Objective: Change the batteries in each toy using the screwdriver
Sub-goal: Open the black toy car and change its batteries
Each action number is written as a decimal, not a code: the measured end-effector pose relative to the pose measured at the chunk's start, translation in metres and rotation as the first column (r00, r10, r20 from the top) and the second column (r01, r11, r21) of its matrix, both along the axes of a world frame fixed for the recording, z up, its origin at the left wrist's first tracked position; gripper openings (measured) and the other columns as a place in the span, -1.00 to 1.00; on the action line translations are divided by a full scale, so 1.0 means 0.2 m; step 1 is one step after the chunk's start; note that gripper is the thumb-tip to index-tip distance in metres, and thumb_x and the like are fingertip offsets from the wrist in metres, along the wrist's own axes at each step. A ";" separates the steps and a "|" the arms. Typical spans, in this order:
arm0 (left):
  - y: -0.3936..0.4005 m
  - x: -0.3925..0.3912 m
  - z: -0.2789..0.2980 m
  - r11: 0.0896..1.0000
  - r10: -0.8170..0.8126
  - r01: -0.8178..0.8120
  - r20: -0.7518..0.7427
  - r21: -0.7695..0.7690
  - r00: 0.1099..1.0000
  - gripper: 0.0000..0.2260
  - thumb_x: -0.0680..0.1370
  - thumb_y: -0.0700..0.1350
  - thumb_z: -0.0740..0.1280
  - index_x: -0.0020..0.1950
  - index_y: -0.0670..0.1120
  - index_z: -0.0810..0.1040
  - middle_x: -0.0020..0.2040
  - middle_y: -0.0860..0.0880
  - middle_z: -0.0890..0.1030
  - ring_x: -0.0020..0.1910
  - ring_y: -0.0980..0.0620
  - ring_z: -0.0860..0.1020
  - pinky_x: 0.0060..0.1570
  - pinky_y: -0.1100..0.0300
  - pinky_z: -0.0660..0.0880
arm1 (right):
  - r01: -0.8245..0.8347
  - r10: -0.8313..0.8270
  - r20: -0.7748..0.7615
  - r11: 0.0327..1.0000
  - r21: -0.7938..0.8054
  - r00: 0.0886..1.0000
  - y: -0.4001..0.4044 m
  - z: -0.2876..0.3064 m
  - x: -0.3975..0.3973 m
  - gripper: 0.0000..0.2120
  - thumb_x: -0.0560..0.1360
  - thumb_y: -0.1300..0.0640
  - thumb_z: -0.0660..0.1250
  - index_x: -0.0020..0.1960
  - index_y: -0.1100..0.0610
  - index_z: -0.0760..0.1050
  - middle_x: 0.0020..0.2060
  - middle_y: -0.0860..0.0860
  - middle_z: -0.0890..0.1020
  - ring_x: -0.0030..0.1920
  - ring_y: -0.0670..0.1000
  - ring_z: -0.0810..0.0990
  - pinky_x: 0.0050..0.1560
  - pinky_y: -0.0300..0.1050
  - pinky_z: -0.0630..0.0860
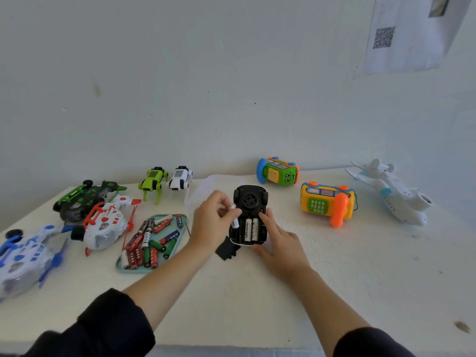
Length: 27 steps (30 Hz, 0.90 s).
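A black toy car [250, 199] lies upside down in the middle of the white table, its battery bay open with two white batteries [251, 229] inside. My left hand [213, 222] pinches a third white battery [234, 217] at the bay's left edge. My right hand [279, 240] rests against the car's right side, index finger stretched along its edge. The black battery cover [226, 249] lies on the table just below the car. A thin screwdriver shaft [188, 230] shows beside my left wrist.
A teal tray [121, 266] with several batteries sits left of my left arm. Stunt cars in green [82, 198], red-white [105, 225] and blue [23, 256] stand far left. Two robot dogs [164, 181], a green toy [278, 172], a yellow phone [327, 203] and a white plane [394, 193] line the back.
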<state>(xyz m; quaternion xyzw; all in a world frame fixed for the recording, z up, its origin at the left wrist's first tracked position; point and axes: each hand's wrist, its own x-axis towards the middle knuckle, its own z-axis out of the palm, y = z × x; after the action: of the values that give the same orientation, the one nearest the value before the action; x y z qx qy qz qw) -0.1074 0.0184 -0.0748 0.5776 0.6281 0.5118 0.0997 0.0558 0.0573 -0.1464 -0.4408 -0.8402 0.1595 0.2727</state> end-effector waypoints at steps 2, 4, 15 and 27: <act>0.00 0.03 -0.05 1.000 -0.001 0.001 -0.046 -0.002 0.999 -0.78 0.42 -0.21 0.47 -0.23 -0.06 0.42 -0.31 0.04 0.57 -0.36 0.20 0.52 -0.31 0.42 0.40 | 0.002 -0.002 -0.001 1.000 0.000 1.000 0.00 0.00 0.00 -0.34 0.53 -0.11 0.24 0.52 -0.03 0.01 0.53 -0.09 -0.02 0.36 -0.01 0.38 0.29 -0.11 0.28; 0.01 0.05 -0.09 1.000 0.009 -0.006 -0.123 0.019 0.992 -0.77 0.43 -0.19 0.47 -0.23 -0.06 0.41 -0.29 0.02 0.58 -0.28 0.11 0.55 -0.27 0.34 0.42 | 0.002 -0.002 -0.002 1.000 0.000 1.000 0.00 0.00 0.00 -0.34 0.53 -0.11 0.25 0.52 -0.03 0.01 0.53 -0.09 -0.02 0.35 0.00 0.39 0.29 -0.11 0.28; 0.06 0.01 -0.18 0.988 0.128 -0.073 -0.466 0.134 0.876 -0.82 0.35 -0.13 0.53 -0.18 -0.11 0.57 -0.26 0.04 0.51 -0.18 -0.06 0.50 0.02 0.15 0.33 | -0.009 0.009 -0.012 1.000 0.025 1.000 0.01 -0.01 0.00 -0.34 0.53 -0.13 0.24 0.52 -0.05 0.00 0.52 -0.10 -0.03 0.41 -0.06 0.30 0.30 -0.09 0.27; 0.05 -0.02 -0.24 0.999 0.028 -0.040 -0.496 -0.013 0.868 -0.87 0.47 -0.15 0.43 -0.02 -0.16 0.63 -0.06 -0.10 0.47 -0.20 -0.03 0.53 -0.31 0.15 0.45 | -0.015 0.014 0.015 0.999 0.052 1.000 0.00 0.00 -0.01 -0.36 0.56 -0.12 0.20 0.53 -0.05 -0.02 0.52 -0.13 0.00 0.48 -0.19 0.09 0.34 -0.12 0.20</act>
<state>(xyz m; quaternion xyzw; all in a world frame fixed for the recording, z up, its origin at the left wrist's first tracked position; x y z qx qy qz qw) -0.1118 0.0283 -0.1221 0.6771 0.6486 0.3410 -0.0672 0.0547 0.0583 -0.1466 -0.4288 -0.8492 0.1363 0.2765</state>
